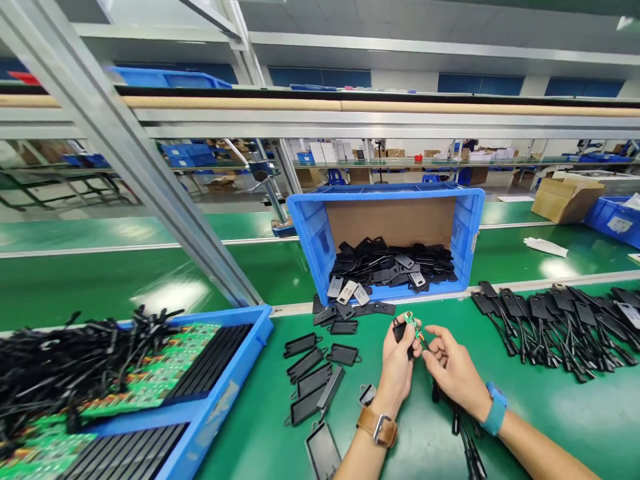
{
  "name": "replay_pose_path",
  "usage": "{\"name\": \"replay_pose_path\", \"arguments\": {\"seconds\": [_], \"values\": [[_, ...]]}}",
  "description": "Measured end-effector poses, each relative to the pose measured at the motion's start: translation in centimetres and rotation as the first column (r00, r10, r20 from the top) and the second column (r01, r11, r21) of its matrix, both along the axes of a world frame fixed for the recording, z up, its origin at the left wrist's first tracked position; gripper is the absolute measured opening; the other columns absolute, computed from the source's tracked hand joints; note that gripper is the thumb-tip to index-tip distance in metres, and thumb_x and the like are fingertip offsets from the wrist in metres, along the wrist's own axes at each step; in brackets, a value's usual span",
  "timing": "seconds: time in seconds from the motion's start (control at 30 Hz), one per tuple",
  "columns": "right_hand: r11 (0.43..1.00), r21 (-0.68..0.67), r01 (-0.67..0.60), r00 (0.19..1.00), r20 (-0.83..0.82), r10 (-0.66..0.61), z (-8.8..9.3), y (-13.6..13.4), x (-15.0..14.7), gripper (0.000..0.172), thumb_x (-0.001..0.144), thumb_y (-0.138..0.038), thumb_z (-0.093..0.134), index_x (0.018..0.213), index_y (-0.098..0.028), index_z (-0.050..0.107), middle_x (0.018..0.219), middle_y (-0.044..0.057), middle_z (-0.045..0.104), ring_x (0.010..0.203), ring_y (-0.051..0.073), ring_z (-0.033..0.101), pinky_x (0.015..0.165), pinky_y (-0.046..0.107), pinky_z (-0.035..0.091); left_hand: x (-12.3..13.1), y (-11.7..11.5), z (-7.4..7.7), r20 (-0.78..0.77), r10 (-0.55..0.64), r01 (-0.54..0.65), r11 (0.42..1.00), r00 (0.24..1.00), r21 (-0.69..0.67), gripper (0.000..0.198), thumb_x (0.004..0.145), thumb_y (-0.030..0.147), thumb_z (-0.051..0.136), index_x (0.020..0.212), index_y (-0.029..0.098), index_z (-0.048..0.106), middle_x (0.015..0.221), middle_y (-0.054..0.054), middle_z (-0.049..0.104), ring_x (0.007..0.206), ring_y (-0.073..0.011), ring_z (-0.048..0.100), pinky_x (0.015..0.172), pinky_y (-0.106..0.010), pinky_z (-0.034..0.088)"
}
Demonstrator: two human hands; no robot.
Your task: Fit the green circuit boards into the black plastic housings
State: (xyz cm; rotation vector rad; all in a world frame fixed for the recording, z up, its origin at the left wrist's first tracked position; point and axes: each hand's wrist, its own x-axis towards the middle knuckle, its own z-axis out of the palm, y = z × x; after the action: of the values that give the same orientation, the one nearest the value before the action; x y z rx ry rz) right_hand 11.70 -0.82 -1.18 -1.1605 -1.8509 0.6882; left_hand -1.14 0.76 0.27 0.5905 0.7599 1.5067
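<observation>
My left hand is closed around a small black plastic case half, with its thumb against a green circuit board over the case. Orange and dark wires run from the board towards my right hand. That hand pinches the black cable by the wires, thumb and forefinger close together. Black connector ends hang or lie below the right wrist. Left of my hands, several open black case halves are scattered on the green bench. Whether the board is seated inside the case cannot be made out.
A blue crate lying on its side holds many black covers. At left, a blue tray carries cabled circuit boards. Cabled black units are spread at right. A slanted metal post rises at left; a white glove lies farther back.
</observation>
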Motion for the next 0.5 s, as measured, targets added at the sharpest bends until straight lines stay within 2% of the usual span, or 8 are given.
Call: {"name": "replay_pose_path", "arguments": {"seconds": [0.1,0.2,0.27,0.33,0.43,0.5], "values": [[0.990,0.130,0.048,0.993,0.105,-0.062,0.2,0.3,0.9,0.023,0.098,-0.026,0.047,0.120,-0.020,0.051,0.077,0.000,0.062,0.067,0.016,0.060,0.062,0.027,0.046,-0.2,0.2,-0.3,-0.095,-0.022,0.025,0.999,0.995,0.027,0.043,0.076,0.039,0.080,0.107,0.019,0.059,0.087,-0.002,0.061,0.053,-0.0045,0.042,0.048,-0.021,0.032],[0.970,0.244,0.009,0.983,0.176,-0.053,0.6,0.9,2.0,0.015,0.100,-0.026,0.046,0.109,-0.020,0.057,0.091,0.005,0.067,0.082,0.020,0.064,0.073,0.031,0.049,-0.7,0.4,-0.3,-0.151,-0.123,0.125,0.992,0.981,0.007,0.041,0.077,0.041,0.079,0.105,0.017,0.060,0.087,-0.002,0.060,0.052,-0.0038,0.041,0.047,-0.021,0.031],[0.960,0.278,-0.033,0.983,0.185,-0.020,1.0,1.3,2.7,0.012,0.100,-0.025,0.047,0.103,-0.021,0.058,0.096,0.007,0.066,0.088,0.021,0.064,0.078,0.034,0.051,-1.1,0.4,-0.3,-0.158,-0.214,0.214,0.977,0.964,-0.017,0.039,0.077,0.041,0.079,0.102,0.016,0.061,0.086,-0.002,0.059,0.051,-0.0033,0.040,0.047,-0.020,0.029],[0.951,0.295,-0.092,0.983,0.181,0.039,1.5,1.8,3.3,0.010,0.099,-0.024,0.049,0.101,-0.021,0.058,0.108,0.010,0.065,0.102,0.023,0.062,0.086,0.037,0.052,-1.3,0.4,-0.2,-0.156,-0.289,0.286,0.957,0.945,-0.040,0.038,0.077,0.040,0.079,0.099,0.016,0.062,0.082,-0.001,0.057,0.050,-0.0031,0.039,0.046,-0.020,0.028],[0.933,0.297,-0.204,0.972,0.177,0.156,2.2,2.3,3.9,0.007,0.097,-0.019,0.052,0.100,-0.020,0.058,0.127,0.012,0.059,0.126,0.025,0.051,0.099,0.043,0.048,-1.3,0.2,-0.1,-0.144,-0.360,0.356,0.933,0.922,-0.058,0.033,0.079,0.039,0.077,0.097,0.015,0.062,0.078,0.001,0.053,0.050,-0.0035,0.040,0.045,-0.020,0.028],[0.927,0.278,-0.250,0.964,0.163,0.211,2.5,2.3,4.2,0.007,0.095,-0.016,0.053,0.098,-0.020,0.058,0.126,0.011,0.061,0.127,0.024,0.049,0.100,0.044,0.047,-1.2,0.1,0.0,-0.124,-0.391,0.386,0.920,0.912,-0.063,0.030,0.082,0.038,0.075,0.096,0.014,0.063,0.078,0.000,0.053,0.051,-0.0036,0.041,0.045,-0.019,0.028]]}}
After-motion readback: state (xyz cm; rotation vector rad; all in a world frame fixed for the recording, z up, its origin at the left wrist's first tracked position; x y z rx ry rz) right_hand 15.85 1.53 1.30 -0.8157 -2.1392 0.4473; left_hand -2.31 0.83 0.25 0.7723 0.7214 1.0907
